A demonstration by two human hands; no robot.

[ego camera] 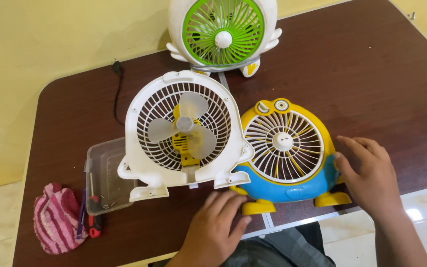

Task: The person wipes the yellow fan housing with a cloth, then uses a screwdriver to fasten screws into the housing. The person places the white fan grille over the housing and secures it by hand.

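Head view: left hand [213,225], open and flat on the brown desk [371,74], fingertips at the yellow-and-blue fan's [285,151] foot; right hand [369,175], open, rests against that fan's right side, holding nothing. White fan housing [181,131] overlaps it at left; a nudge could likely tip the housing onto the clear tray [106,175]

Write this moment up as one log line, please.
left hand: flat on table, at yellow-blue fan cover | right hand: touching cover's side | white fan body: alongside
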